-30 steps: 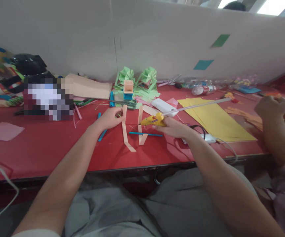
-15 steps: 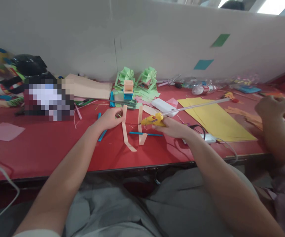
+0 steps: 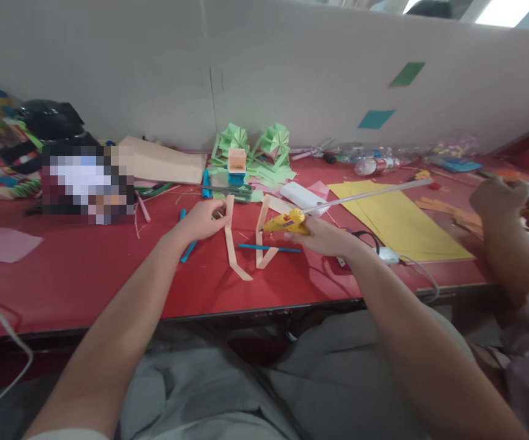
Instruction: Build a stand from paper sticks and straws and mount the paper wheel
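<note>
1. Right hand [image 3: 326, 237] is closed around a yellow glue gun [image 3: 287, 222], whose nozzle points left at the upper part of a peach paper strip [image 3: 261, 235]. A long pale glue stick [image 3: 365, 195] runs out of the back of the gun toward the far right of the surface.
2. Left hand [image 3: 200, 220] pinches the top of a second peach strip [image 3: 231, 241] between loosely curled fingers and holds it upright. Its lower end is folded and lies flat on the red surface [image 3: 85, 275].
3. Both strips stand side by side near the middle of the surface, between the two hands, a little apart from each other.
4. A thin blue stick [image 3: 269, 248] lies flat on the surface, crossing the strip by the glue gun.
5. Yellow paper sheets [image 3: 397, 226] lie to the right of the glue gun, toward the right edge.
6. Green folded paper shapes [image 3: 255, 150] and a small peach and blue box [image 3: 237, 165] sit at the far edge, against the white wall.
7. A pink paper square [image 3: 5, 244] lies near the left edge.
8. Another person's hand [image 3: 498, 198] works at the far right, closed on something that cannot be made out.
</note>
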Motion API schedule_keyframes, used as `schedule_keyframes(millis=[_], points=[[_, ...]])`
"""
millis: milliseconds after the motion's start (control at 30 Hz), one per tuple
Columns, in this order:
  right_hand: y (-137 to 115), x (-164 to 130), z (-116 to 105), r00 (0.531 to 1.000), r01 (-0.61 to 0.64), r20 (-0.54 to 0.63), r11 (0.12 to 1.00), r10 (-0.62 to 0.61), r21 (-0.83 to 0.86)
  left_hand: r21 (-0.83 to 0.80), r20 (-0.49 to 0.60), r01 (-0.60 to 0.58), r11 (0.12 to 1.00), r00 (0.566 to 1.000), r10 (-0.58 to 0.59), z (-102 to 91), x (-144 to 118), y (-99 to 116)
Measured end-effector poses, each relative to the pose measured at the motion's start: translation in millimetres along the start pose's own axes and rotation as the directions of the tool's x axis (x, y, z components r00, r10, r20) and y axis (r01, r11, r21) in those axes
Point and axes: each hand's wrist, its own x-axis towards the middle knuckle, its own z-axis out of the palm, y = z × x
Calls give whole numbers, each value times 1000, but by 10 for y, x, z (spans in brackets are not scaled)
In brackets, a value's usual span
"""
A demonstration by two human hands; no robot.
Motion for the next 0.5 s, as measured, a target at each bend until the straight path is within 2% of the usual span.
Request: schedule_keyframes(millis=[200,400,500], points=[[-4,-54,-36,1000,-2,-16,993,4,117,11,8,18,1000,1000,-18,6,-3,-36],[2,-109,-106,998,-38,-54,998,42,59,-7,11,14,1000,1000,-14,12,3,-68],[30,-118,-137,996,-49,-76,995,56,83,-10,12,11,1000,1000,-11,20,11,-89]])
